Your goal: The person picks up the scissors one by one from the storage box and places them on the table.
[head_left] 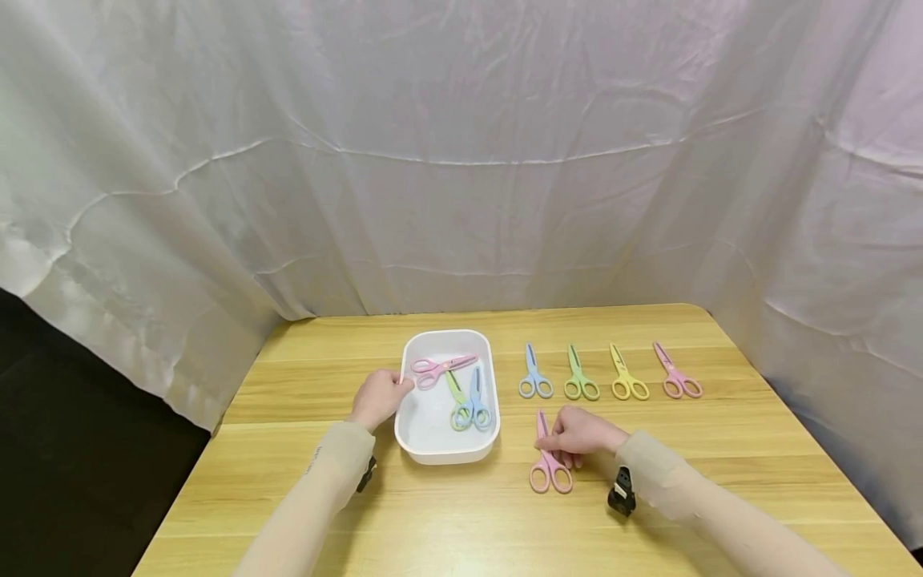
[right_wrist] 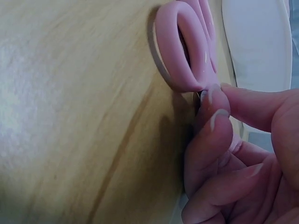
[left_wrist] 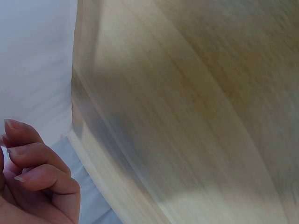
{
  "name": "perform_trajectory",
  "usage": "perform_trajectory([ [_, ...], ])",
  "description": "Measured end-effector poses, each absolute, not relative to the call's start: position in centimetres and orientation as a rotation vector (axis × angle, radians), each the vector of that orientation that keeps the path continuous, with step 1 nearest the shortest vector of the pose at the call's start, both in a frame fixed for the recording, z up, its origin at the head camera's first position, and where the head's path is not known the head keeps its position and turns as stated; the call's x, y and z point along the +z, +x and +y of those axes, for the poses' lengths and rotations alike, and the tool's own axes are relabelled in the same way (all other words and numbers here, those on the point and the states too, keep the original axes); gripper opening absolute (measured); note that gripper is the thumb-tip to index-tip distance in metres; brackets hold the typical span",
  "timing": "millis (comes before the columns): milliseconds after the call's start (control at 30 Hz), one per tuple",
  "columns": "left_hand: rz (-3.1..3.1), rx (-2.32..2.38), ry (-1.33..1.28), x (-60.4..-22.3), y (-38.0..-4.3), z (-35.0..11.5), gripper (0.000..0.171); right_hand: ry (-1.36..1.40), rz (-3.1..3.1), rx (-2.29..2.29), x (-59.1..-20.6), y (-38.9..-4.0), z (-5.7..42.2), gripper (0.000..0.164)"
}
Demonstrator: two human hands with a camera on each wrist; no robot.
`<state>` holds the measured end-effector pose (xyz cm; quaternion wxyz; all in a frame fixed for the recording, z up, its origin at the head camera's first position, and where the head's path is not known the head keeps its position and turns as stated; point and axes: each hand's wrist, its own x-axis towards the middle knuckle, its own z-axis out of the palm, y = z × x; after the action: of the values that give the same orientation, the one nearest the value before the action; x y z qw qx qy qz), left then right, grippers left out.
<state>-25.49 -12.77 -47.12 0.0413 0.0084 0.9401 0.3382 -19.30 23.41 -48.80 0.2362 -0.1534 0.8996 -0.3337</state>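
Pinching pink scissors [head_left: 551, 462] between thumb and fingers of the right hand [head_left: 580, 433], just above the loops; cannot tell whether setting down or taking up. Seems, judging by the neat row beyond, a step of moving pairs one at a time between white tray [head_left: 427, 421] and table [head_left: 447, 529]. Calls, if setting down, for lining up with the row and loosening the pinch without a nudge; if taking up, for a firm hold and a lift clear of the tray's right wall. Placed right of the tray, nearer the table's near edge than the row, blades towards the far edge. Looks smooth and evenly pink, with two rounded loops and a slim taper; hard to tell whether wholly flat on the wood. Apparently pinching the tray's left rim with the left hand [head_left: 380, 399], fingers curled, contact partly hidden. Across the table's right half, towards the far edge: blue pair [head_left: 534, 375], green pair [head_left: 577, 375], yellow pair [head_left: 624, 375] and, nearest the far right corner, second pink pair [head_left: 673, 373]. Inside the tray: third pink pair [head_left: 441, 367] towards the far left, and second blue pair [head_left: 475, 393] over second green pair [head_left: 456, 388] near the right wall.
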Motion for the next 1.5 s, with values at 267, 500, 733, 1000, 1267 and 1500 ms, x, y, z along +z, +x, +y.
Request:
perform_trajectory([
  [267, 2.881, 1.027, 0.02, -47.1, -25.5, -12.8, 0.03, -0.422, 2.467, -0.912, -49.0, -19.3, 23.4, 0.046],
  [500, 2.881, 1.028, 0.008, -47.2, -25.5, -12.8, 0.03, -0.42, 2.452, -0.933, -48.6, -19.1, 23.4, 0.047],
  [733, 2.879, 1.022, 0.003, -47.2, -25.5, -12.8, 0.031, -0.414, 2.452, -0.944, -47.7, -19.3, 23.3, 0.048],
  [1000, 2.882, 1.024, 0.006, -47.3, -25.7, -12.9, 0.03, -0.455, 2.498, -1.004, -46.0, -19.6, 22.5, 0.038],
  [1267, 2.885, 1.029, 0.017, -47.2, -25.6, -12.9, 0.03, -0.498, 2.557, -1.156, -44.8, -20.2, 21.0, 0.027],
  [1500, 2.875, 1.043, 0.017, -47.2, -25.5, -12.7, 0.031, -0.47, 2.61, -1.256, -43.3, -20.1, 19.4, 0.021],
])
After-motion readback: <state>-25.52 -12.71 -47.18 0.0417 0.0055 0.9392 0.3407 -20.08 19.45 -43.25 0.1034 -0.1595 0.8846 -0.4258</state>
